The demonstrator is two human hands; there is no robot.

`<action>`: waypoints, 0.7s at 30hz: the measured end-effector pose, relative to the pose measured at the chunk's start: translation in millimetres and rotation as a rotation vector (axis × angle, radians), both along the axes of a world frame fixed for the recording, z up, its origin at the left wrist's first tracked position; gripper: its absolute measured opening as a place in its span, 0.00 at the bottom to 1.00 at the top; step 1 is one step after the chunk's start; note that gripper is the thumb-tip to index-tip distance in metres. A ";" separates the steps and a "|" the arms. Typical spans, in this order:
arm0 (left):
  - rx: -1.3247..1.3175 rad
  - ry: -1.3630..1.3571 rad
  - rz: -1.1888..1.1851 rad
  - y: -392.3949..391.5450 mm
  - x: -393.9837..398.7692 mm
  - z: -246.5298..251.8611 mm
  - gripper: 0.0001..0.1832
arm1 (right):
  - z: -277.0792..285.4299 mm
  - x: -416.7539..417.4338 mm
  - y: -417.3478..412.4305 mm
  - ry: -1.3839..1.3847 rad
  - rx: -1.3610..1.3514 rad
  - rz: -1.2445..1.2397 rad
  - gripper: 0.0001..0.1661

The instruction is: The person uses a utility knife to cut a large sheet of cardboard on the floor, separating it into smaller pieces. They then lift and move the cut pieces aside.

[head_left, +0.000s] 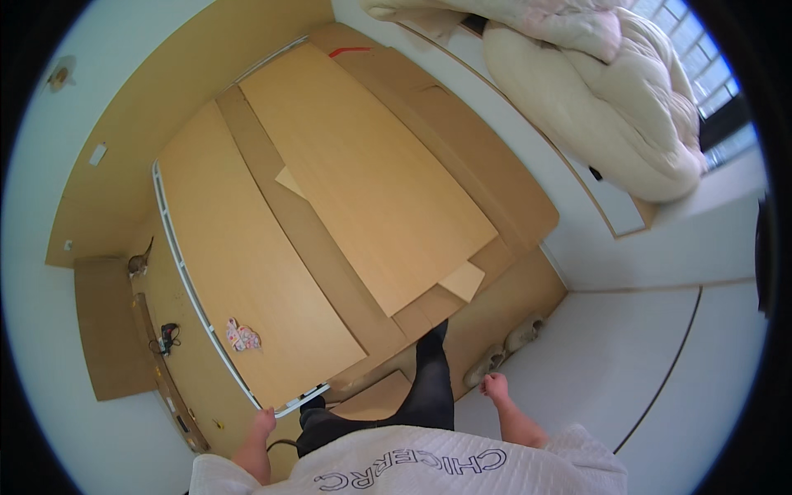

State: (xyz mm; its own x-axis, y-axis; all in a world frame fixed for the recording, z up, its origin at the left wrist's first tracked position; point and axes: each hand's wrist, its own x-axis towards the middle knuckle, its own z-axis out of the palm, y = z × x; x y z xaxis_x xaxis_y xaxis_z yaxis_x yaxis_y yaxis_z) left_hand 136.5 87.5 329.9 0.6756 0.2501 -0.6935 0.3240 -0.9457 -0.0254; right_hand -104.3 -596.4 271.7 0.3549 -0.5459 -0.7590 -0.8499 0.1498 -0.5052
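My left hand (265,421) is at the near corner of a white metal frame (216,344) that edges a long wood-grain panel (247,247); whether its fingers grip the frame is unclear. A small patterned cloth (242,337) lies on that panel. My right hand (495,387) hangs at my right side by a pair of shoes, its fingers curled; nothing shows in it. A second wood-grain panel (371,173) lies farther right on brown cardboard (278,216), with smaller light boards (463,282) poking out from under its edges.
On the floor at left are a corded power drill (167,338), a long cardboard strip (164,371), a brown board (111,328) and a cat (139,264). Shoes (525,334) stand by the white wall. A cream quilt (594,93) is heaped near the window. My legs are close to the cardboard edge.
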 end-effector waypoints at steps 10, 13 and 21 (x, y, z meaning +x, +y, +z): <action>-0.128 -0.221 0.019 -160.4 33.2 16.4 0.09 | -12.4 106.5 -152.3 0.078 0.143 0.141 0.08; -0.635 -0.135 0.495 -248.4 88.9 -39.5 0.13 | -58.6 136.4 -184.0 0.092 -0.243 0.436 0.14; -0.259 -0.141 0.399 -469.1 203.9 -233.9 0.46 | -212.3 356.7 -289.4 -0.199 -0.679 0.696 0.41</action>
State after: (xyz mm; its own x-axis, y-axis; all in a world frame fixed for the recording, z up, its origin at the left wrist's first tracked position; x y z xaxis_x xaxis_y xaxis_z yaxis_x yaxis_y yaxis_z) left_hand 340.4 -381.6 96.0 0.6545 0.3400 -0.6754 0.6450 -0.7171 0.2641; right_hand 252.4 -885.8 59.3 0.8484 -0.4643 -0.2541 -0.5289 -0.7246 -0.4418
